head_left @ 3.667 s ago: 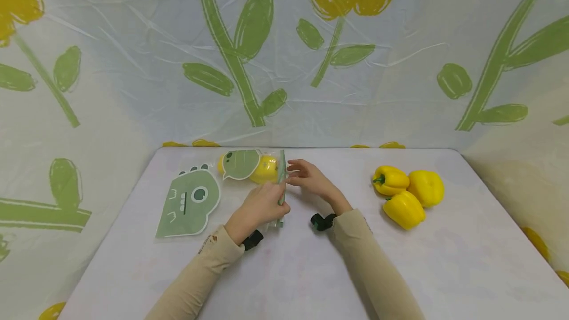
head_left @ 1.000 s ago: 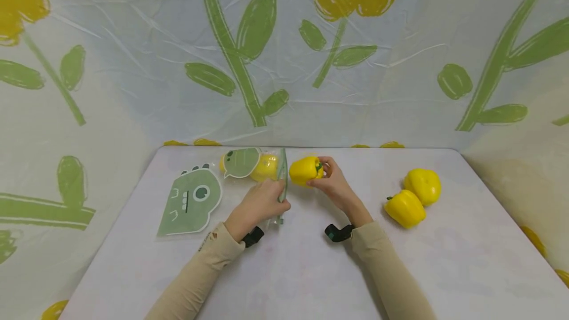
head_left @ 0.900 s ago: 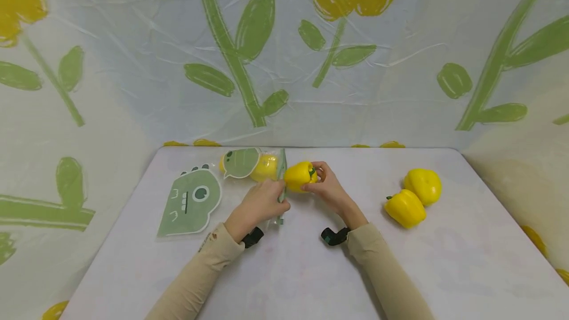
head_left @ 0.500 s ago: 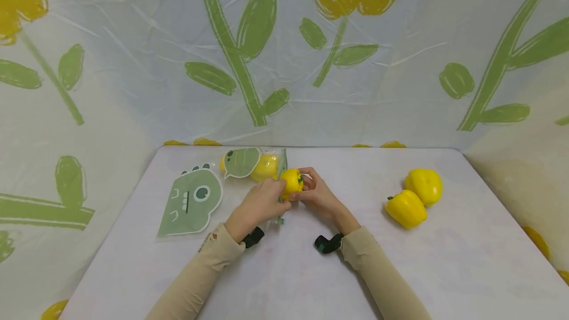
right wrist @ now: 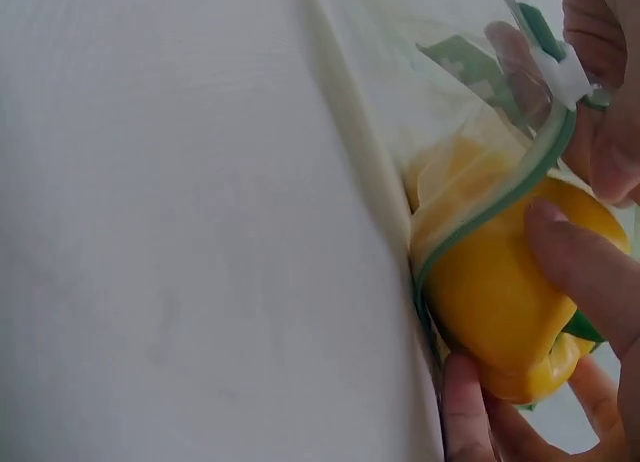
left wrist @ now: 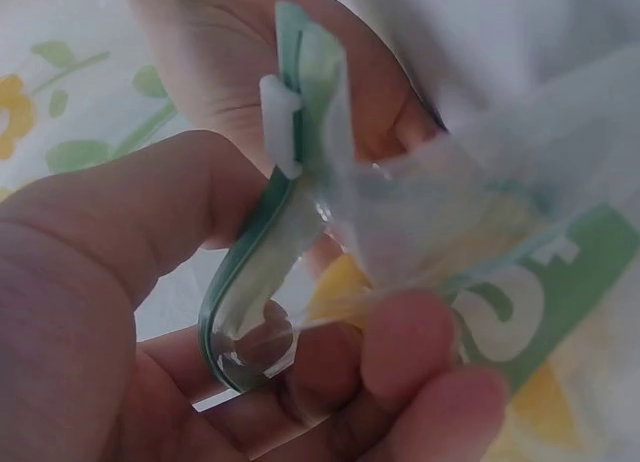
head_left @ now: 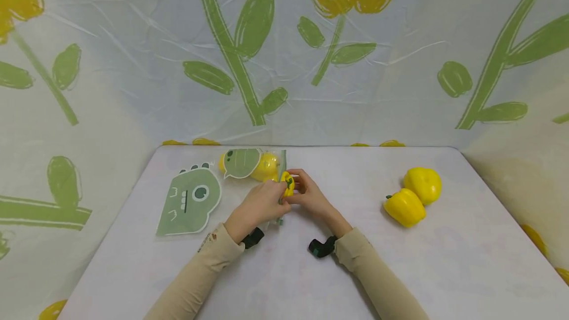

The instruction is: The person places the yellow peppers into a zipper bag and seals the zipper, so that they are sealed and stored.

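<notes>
A clear zip bag [head_left: 241, 163] with a green printed creature lies at the back of the table, yellow items showing through it. My left hand [head_left: 260, 204] pinches its green-edged mouth and keeps it apart; a white slider [left wrist: 282, 127] sits on that edge in the left wrist view. In my right hand [head_left: 313, 196] is a yellow bell pepper [right wrist: 500, 292], fingers and thumb around its stem end. The pepper's far end is inside the bag's mouth, under the green zip strip [right wrist: 500, 197]. In the head view my left hand hides part of the pepper.
A flat bag with a one-eyed green monster [head_left: 188, 206] lies on the left of the table. Two more yellow bell peppers [head_left: 422, 185] rest together on the right. A flower-print sheet [head_left: 378, 102] rises behind the table and at both sides.
My right hand has fetched one bell pepper from the group of three on the right, brought it left and pushed it into the bag's mouth. The left hand has stayed at the bag's edge.
</notes>
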Motion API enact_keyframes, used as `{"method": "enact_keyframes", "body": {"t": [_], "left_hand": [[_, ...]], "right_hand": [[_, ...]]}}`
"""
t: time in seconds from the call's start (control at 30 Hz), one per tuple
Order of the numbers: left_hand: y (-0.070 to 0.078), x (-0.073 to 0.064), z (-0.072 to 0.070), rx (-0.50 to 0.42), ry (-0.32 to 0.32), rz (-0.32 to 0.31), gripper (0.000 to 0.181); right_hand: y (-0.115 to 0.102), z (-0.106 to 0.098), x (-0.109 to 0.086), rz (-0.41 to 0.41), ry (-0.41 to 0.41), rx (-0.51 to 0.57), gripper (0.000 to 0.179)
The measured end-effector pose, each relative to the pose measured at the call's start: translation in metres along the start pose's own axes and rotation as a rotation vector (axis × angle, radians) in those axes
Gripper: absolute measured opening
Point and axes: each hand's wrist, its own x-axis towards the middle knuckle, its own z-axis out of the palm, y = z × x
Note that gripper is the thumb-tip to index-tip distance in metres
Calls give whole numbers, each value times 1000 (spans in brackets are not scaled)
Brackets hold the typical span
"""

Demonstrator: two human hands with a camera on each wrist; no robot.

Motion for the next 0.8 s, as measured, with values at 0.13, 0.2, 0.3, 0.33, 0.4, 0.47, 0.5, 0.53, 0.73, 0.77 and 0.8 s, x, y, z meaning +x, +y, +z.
{"method": "enact_keyframes", "body": {"t": [0.13, 0.2, 0.3, 0.33, 0.4, 0.47, 0.5, 0.53, 0.73, 0.77, 0.8], "left_hand": [[0, 0, 0, -1, -12, -13, 18], [0, 0, 0, -9, -14, -19, 18], [1, 0, 0, -17, -21, -10, 18], [1, 0, 0, -18, -23, -8, 18], [1, 0, 0, -23, -27, -4, 18], [1, -1, 0, -30, -28, -4, 18], [1, -1, -1, -35, -24, -7, 18], [0, -1, -1, -37, -22, -12, 18], [-2, 0, -1, -25, -7, 0, 13], [-3, 0, -1, -22, -8, 5, 12], [-3, 0, 0, -19, -10, 7, 12]], "right_hand": [[-2, -1, -1, -16, -3, -86, 68], [-3, -1, -1, -4, -16, -83, 68], [-4, -2, -3, 21, -30, -47, 67], [-4, -2, -3, 24, -34, -37, 67], [-4, -2, -3, 40, -41, -17, 66], [-4, -3, -3, 50, -48, -4, 66], [-4, -3, -3, 58, -47, 5, 65], [-4, -3, -3, 65, -47, 19, 64], [-5, -4, -3, 26, -11, 18, 56], [-4, -4, -3, 5, -14, 3, 56], [-3, -4, -2, -13, -23, -3, 55]]}}
